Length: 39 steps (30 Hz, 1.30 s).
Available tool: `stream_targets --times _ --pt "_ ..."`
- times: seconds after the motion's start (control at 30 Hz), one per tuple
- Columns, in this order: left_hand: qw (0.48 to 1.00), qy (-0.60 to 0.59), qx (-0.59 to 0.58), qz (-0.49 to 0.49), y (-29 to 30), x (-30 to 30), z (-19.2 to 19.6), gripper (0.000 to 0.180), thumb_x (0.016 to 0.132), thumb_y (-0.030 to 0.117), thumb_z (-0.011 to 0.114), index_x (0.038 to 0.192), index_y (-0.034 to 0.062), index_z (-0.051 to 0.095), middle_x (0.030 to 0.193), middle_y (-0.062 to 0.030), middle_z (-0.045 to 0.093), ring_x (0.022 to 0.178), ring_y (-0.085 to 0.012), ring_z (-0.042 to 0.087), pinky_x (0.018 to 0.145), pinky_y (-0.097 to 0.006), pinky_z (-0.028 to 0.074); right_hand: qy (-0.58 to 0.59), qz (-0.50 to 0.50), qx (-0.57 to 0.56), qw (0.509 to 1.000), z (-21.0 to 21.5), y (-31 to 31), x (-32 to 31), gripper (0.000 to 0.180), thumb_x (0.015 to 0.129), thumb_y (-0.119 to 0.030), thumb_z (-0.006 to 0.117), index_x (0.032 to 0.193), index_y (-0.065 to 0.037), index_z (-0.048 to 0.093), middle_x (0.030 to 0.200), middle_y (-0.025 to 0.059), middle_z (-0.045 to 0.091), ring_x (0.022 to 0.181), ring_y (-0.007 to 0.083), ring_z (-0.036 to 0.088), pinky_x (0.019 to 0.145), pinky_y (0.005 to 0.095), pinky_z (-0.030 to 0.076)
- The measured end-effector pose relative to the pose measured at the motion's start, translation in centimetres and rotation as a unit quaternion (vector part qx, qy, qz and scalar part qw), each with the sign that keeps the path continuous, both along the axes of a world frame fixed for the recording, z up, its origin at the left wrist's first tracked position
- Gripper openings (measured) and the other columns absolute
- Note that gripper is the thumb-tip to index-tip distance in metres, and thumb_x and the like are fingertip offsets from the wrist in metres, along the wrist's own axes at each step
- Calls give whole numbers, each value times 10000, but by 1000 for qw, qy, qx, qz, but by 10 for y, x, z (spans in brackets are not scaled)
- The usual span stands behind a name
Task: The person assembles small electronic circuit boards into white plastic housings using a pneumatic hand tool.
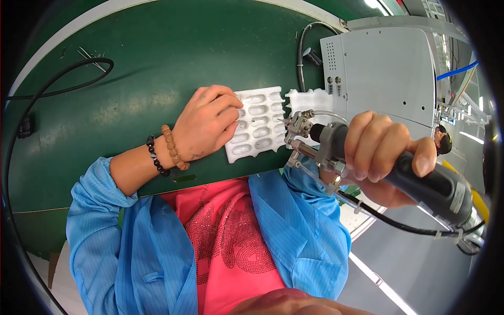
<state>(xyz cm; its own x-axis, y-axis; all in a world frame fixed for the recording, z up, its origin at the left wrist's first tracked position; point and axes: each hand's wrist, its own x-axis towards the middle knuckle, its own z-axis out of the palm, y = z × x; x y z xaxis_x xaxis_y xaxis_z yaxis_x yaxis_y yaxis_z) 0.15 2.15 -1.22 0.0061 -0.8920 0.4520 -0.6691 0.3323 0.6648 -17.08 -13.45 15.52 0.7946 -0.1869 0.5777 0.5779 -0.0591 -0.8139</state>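
My left hand (207, 121) lies over the left edge of a white moulded tray (255, 148) with rows of oval hollows. Its fingers are curled on that edge, and the fingertips and thumb are partly hidden. To the right, my right hand (386, 152) is wrapped round the black grip of a handheld power tool (430, 186). The tool's metal head, with small fittings and a thin hose, points left at the tray's right edge. Whether its tip touches the tray I cannot tell. Another white moulded piece (312, 98) lies behind the tool head.
A grey metal machine housing (380, 68) stands at the far right of the green table (131, 47). Black cable (84, 62) loops at the left, near several thin pins (92, 59). Another cable (300, 55) curves beside the housing. A person (443, 140) is in the right background.
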Motion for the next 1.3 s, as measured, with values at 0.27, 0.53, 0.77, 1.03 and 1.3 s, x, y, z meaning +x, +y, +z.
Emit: stream_targets --times 0.27,0.53,0.77,1.03,1.3 --pt "1000 5 8 -2 -1 -1 0 128 749 40 695 844 40 609 1071 -57 630 1067 -273 563 886 -406 441 4 -74 47 996 -11 4 0 808 732 -763 658 1119 -79 471 731 30 531 567 143 543 525 281 414" --pt "1000 -3 -7 0 1 -3 -10 128 756 48 696 854 40 615 1075 -53 630 1069 -271 563 895 -405 443 16 -51 22 998 -10 5 -4 734 806 -716 624 1103 -60 485 739 36 533 595 144 541 539 296 407" --pt "1000 -10 -21 7 -1 -2 -9 118 755 49 697 836 43 611 1070 -44 635 1075 -262 564 901 -406 445 -75 -78 21 994 7 1 -27 720 823 -693 626 1097 -43 480 739 28 520 563 132 517 541 265 415" --pt "1000 14 -12 -2 -1 -3 -9 126 749 47 706 828 48 608 1070 -38 637 1083 -261 562 911 -409 444 -46 -74 15 996 -7 3 -18 755 827 -700 614 1151 -38 452 749 39 513 580 142 542 527 274 440" --pt "1000 17 1 1 5 -1 -12 131 749 44 705 841 46 612 1076 -42 635 1089 -267 558 916 -412 440 -22 -40 3 999 -21 3 -8 769 800 -686 659 1185 -60 431 778 51 540 589 157 552 530 290 451"
